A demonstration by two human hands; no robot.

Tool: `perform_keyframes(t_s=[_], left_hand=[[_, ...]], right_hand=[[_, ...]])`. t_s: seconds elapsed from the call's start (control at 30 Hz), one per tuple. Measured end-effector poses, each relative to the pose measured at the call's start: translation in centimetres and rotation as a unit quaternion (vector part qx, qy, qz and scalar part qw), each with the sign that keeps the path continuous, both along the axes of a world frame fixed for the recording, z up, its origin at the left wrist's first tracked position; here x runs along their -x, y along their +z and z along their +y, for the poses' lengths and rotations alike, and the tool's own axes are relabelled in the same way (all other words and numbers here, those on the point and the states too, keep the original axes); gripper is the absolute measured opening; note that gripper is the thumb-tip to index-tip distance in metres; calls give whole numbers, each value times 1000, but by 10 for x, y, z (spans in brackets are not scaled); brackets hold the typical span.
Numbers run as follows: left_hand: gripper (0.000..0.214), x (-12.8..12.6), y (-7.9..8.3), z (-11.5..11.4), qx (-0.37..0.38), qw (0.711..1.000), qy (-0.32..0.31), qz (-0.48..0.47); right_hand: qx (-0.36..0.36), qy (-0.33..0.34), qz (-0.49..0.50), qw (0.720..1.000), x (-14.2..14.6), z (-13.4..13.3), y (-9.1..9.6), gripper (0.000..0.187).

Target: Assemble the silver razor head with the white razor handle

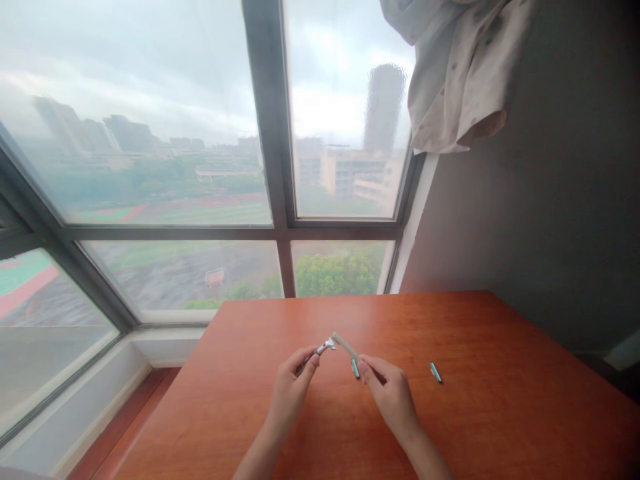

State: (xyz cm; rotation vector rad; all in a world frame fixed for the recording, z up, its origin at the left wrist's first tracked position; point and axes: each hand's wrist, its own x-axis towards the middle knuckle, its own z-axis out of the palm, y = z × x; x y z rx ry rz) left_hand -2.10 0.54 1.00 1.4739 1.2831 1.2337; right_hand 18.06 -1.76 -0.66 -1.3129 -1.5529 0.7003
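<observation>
Left hand [295, 379] pinches a silvery razor handle [327, 345], its head jutting beyond the fingertips [315, 361] towards 2 o'clock; right hand [393, 387] pinches a pale stick [346, 345] angled to 10 o'clock, the tips close together. 2 green-edged cartridges [436, 372] lie on a reddish wooden table [500, 427], windows [165, 100] beyond at 12 o'clock

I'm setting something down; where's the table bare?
Reddish wooden table: free right of the outer oblong green cartridge, and left of the left hand. Crowded between it and the right hand: silver razor handle, slim grey stick, inner cartridge.

Two cartridges [355, 369] [436, 373], one razor handle [325, 347], one stick [347, 346].
</observation>
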Motion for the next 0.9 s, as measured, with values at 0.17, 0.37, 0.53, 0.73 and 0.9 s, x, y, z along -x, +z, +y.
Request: perform_keyframes(t_s=[0.17, 0.37, 0.53, 0.73, 0.9], left_hand=[[35, 1, -1, 1, -5, 1000, 1, 0], [36, 1, 1, 0, -4, 1000, 1, -3], [35, 1, 0, 0, -10, 1000, -4, -2], [31, 1, -3, 0, -26, 1000, -8, 6], [28, 2, -3, 1, -42, 999, -11, 14]], right_hand=[[-1, -9, 7, 1000, -1, 0, 0, 38], [3, 7, 8, 1000, 0, 1, -2, 38], [-1, -7, 7, 1000, 0, 2, -5, 39], [5, 7, 16, 1000, 0, 1, -4, 37], [0, 4, -2, 1000, -1, 0, -2, 38]])
